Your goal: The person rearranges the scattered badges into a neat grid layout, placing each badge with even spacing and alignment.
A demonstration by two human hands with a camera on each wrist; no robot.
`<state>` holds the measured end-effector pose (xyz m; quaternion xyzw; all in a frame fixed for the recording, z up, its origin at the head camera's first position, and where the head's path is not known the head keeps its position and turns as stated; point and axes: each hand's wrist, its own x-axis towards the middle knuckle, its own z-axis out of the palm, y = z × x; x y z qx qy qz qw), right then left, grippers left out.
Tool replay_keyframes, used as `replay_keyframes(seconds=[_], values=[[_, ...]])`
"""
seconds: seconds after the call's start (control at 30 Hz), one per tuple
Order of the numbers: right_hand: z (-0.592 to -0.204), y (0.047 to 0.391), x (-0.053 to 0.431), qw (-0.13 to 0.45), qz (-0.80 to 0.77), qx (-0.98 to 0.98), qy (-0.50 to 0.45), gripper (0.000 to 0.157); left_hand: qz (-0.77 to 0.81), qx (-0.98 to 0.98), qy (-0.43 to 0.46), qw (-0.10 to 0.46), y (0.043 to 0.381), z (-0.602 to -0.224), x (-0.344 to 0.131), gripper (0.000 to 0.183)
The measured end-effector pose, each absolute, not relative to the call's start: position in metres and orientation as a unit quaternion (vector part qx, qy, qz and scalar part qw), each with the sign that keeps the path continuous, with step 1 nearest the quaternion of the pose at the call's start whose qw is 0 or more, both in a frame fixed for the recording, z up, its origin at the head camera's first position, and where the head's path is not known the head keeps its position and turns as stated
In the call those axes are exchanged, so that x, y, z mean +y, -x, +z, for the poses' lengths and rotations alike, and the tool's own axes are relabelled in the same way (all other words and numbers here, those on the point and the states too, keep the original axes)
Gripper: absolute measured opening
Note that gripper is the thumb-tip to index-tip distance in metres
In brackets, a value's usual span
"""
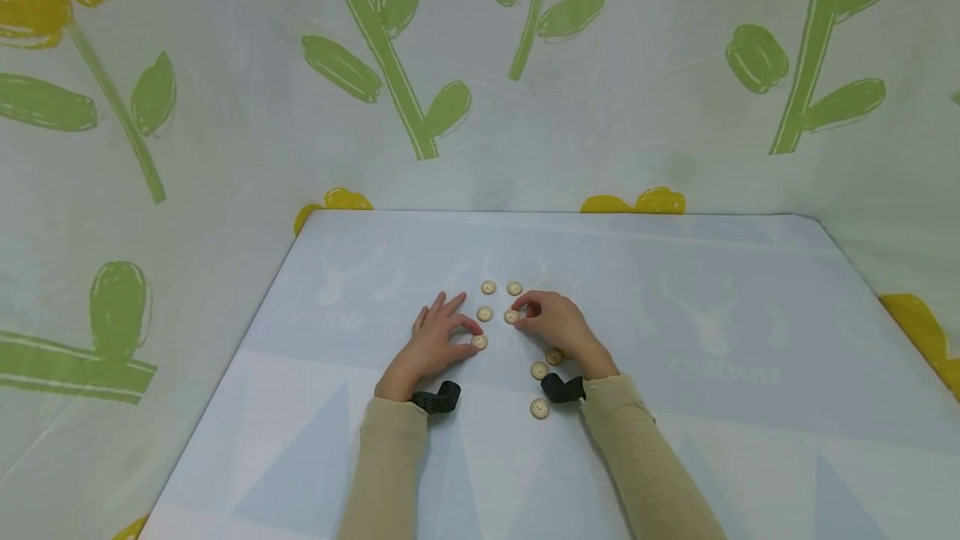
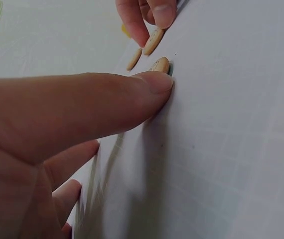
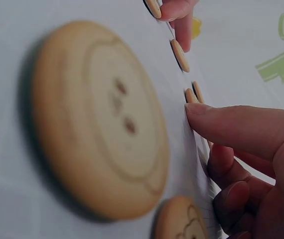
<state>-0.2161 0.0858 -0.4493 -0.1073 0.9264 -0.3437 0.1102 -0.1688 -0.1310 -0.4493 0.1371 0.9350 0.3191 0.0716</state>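
On the table, my left hand (image 1: 433, 344) pinches a round wooden button (image 1: 479, 342) between thumb and forefinger, its other fingers spread out. The button's edge peeks past the thumb (image 2: 149, 92) in the left wrist view. My right hand (image 1: 557, 323) has thumb and forefinger on another button (image 1: 512, 317), its remaining fingers curled. Between the hands lies a third button (image 1: 485, 314), and farther back two more sit side by side, one on the left (image 1: 488, 287) and one on the right (image 1: 514, 288). Close up, a button (image 3: 102, 119) shows two dark holes and thin drawn lines.
Near the right wrist lie more buttons: one (image 1: 553, 356) by the forearm, one (image 1: 539, 371) beside the black wrist device (image 1: 562, 388), one (image 1: 540, 409) nearer the front. The pale patterned table (image 1: 712, 440) ends at a flower-printed curtain (image 1: 622, 123).
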Motion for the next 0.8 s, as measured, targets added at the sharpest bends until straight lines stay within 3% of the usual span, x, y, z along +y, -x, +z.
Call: replay_keyframes(seconds=[0.8], values=[[-0.4471,0.2154,0.0881,0.109,-0.355,0.922,0.112,0.017,0.325,0.933,-0.138,0.068,0.1677,-0.449,-0.1311,0.014]])
